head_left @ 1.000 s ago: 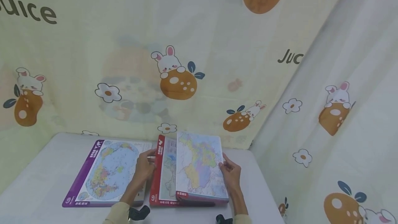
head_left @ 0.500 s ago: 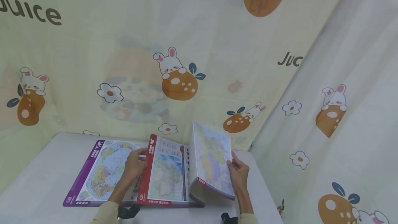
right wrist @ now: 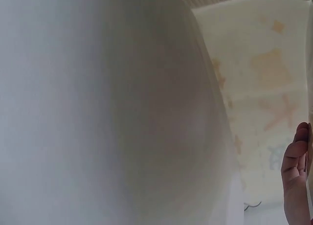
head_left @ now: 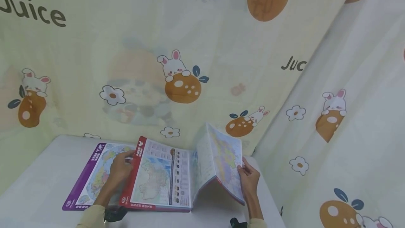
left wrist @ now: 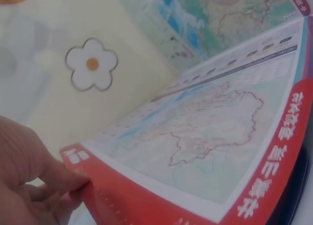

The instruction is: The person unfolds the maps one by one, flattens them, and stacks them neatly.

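Note:
A folding map with a red border (head_left: 158,182) lies partly opened on the white table, its left panel flat and a map outline printed on it. Its right part (head_left: 225,161) stands raised, bent up along a fold like a tent. My left hand (head_left: 121,169) pinches the red left edge between thumb and fingers, as the left wrist view shows with the left hand (left wrist: 34,178) at the map's corner. My right hand (head_left: 250,179) grips the outer edge of the raised part, thumb on the printed face. The right wrist view shows the right hand (right wrist: 296,178) at its edge.
A purple-bordered world map (head_left: 83,177) lies at the left, partly covered by my left arm and the red map. Behind the white table (head_left: 41,164) hangs a pale curtain (head_left: 139,27) printed with rabbits and flowers. Another curtain (head_left: 357,62) hangs at the right.
The red map has unfolded wider: its left panel has slid left over the purple map with my left hand. My right hand has moved right, lifting the right part away from it.

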The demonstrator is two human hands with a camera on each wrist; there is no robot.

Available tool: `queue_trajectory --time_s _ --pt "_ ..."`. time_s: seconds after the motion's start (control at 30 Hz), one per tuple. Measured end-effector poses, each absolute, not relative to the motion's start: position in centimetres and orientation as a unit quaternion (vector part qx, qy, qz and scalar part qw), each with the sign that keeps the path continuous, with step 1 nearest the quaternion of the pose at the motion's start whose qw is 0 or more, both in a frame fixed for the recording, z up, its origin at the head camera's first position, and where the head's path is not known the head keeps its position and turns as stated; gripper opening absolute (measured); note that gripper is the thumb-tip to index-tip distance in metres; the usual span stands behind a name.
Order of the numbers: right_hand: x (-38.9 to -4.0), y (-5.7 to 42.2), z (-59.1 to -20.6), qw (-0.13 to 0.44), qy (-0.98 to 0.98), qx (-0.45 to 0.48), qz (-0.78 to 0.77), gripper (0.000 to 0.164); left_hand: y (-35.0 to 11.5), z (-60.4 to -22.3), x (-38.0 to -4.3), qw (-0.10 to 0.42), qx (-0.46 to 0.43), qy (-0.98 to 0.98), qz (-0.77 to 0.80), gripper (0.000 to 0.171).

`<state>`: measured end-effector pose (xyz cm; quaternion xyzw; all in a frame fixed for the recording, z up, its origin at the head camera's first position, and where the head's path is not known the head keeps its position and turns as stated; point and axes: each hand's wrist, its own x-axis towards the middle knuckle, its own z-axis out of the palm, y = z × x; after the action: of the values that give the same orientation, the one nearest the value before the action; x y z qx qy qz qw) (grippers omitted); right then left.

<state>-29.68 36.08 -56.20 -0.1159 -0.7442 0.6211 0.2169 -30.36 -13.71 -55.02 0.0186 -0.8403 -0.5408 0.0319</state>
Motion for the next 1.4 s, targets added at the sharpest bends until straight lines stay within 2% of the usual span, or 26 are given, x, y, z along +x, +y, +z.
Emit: queue_trajectory --time_s 0.27,0.5,0.7,1.1,1.4 --pt "-29.1 37.7 -57.0 0.225 -0.754 -0.131 0.603 0.049 -16.3 -55.8 -30.8 0.053 0.020 -0.857 -0.512 0.065" --pt "-28.8 38.2 -57.1 0.221 -0.769 -0.141 0.583 0.049 -17.9 -56.3 -30.9 0.047 0.055 -0.862 -0.501 0.059" --pt "-29.0 38.7 -57.4 0.228 -0.775 -0.136 0.573 0.049 -19.1 -56.6 -31.5 0.068 0.055 -0.879 -0.468 0.059" --pt "-28.9 41.5 -58.6 0.243 -0.826 -0.148 0.486 0.047 -20.8 -56.5 -32.0 0.046 0.079 -0.891 -0.444 0.060" --pt "-29.0 44.1 -59.2 0.218 -0.863 -0.177 0.421 0.048 -21.4 -56.7 -32.2 0.051 0.089 -0.903 -0.416 0.061"
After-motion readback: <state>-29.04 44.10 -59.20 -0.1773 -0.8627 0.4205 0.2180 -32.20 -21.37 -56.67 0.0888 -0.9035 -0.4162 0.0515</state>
